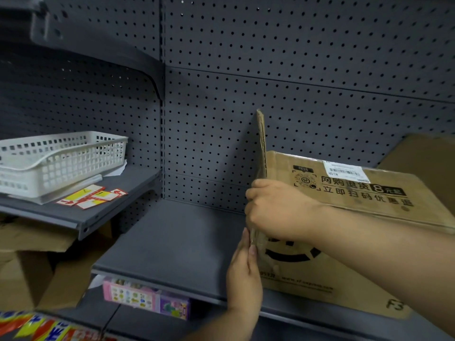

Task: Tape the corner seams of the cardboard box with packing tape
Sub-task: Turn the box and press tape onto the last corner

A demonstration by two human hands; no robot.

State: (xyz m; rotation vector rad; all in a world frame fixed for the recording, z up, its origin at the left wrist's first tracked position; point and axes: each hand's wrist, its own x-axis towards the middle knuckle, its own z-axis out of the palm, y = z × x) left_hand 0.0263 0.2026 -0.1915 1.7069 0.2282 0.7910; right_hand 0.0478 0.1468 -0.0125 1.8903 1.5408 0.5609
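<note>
Two hands at the frame-left corner of the cardboard box [320, 274], right of centre on the grey shelf [172, 242]: right hand [275, 207] grasps the edge under the raised flap [261, 139], left hand [245, 269] presses flat; edges likely need holding flush before taping.

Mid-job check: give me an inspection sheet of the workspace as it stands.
Surface: grey metal shelf.
Job's things: cardboard box on the shelf, left flap upright; packing tape not seen.
Clutter: white basket and red-yellow tags on upper-left shelf; pink package below.
Grips: left hand flat against the box's corner; right hand curled round the flap's base.
Cables: nothing seen.
Surroundings: grey pegboard wall.
</note>
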